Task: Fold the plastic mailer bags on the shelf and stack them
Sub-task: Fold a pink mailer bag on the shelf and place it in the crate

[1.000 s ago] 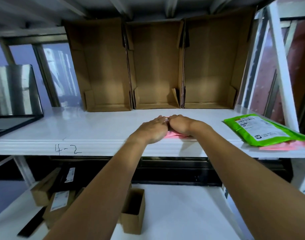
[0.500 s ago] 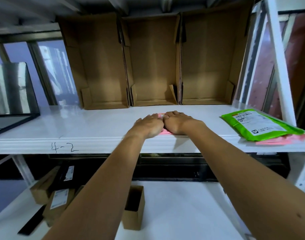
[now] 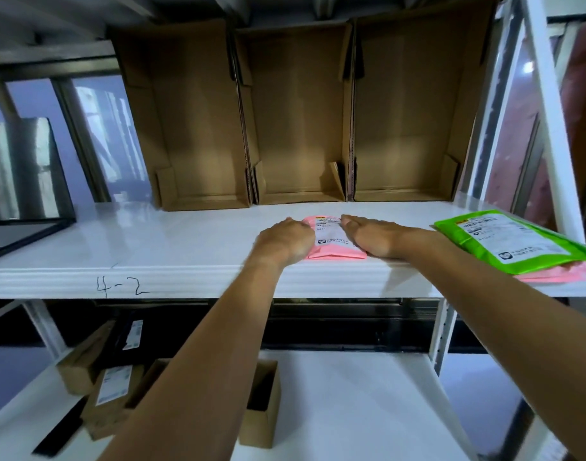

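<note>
A folded pink mailer bag [image 3: 331,242] with a white shipping label lies on the white shelf [image 3: 185,241] near its front edge. My left hand [image 3: 285,241] presses flat on the bag's left side and my right hand [image 3: 373,237] presses flat on its right side, fingers straight. At the right end of the shelf a green mailer bag [image 3: 514,244] with a label rests on top of a pink mailer bag [image 3: 557,276], of which only the front edge shows.
Three open cardboard boxes [image 3: 301,128] stand on end along the back of the shelf. A white upright post [image 3: 547,104] rises at the right. The lower shelf [image 3: 335,410] holds small cardboard boxes [image 3: 261,404] and labelled parcels [image 3: 112,390].
My hands, which touched each other over the pink bag, have slid apart to its left and right sides, so the label between them now shows.
</note>
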{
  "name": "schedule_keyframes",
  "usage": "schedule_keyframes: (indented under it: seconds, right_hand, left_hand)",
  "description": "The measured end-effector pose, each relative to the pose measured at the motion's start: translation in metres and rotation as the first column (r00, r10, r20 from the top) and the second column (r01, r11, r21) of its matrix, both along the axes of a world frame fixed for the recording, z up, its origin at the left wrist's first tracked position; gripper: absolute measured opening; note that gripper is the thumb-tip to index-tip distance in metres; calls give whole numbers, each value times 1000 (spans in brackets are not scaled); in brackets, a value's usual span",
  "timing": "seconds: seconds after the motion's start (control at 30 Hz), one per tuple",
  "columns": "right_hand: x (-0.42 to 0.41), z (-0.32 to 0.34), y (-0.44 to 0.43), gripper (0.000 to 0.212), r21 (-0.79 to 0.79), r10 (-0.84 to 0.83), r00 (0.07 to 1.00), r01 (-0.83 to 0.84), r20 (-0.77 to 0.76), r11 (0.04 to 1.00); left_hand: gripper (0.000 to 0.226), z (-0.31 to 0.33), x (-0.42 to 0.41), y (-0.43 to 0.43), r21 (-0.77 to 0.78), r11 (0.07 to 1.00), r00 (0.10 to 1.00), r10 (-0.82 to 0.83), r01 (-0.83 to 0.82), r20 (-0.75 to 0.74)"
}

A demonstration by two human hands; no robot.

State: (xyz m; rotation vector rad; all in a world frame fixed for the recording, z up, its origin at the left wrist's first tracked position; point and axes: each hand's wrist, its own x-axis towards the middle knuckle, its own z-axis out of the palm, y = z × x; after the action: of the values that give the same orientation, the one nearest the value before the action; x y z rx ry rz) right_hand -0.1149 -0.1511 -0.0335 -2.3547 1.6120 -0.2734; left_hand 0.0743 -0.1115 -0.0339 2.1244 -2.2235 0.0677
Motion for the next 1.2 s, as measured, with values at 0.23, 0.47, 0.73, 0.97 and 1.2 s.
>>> schedule_keyframes:
  seconds: [0.23, 0.47, 0.73, 0.97, 1.2]
  right_hand:
    - [1, -1, 2, 60, -71, -15, 1000, 15, -3, 997]
    - [3, 2, 17, 60, -222, -16, 999, 26, 47, 975]
    - [9, -6, 19, 51, -377, 50, 997, -67, -55, 924]
    - [32, 7, 8, 70, -299, -10, 997, -14, -79, 954]
    - [40, 1, 38, 36, -259, 36, 997, -52, -65, 965]
  left_hand:
    - [52, 3, -5, 4, -21, 999, 997, 30, -32, -75]
    - [50, 5, -8, 14, -30, 999, 910, -28, 17, -414]
    - [55, -9, 3, -8, -59, 994, 669, -106, 93, -735]
    - [52, 0, -1, 3, 5, 1000, 747, -6, 12, -665]
    - [54, 1, -2, 11, -54, 998, 686, -46, 9, -726]
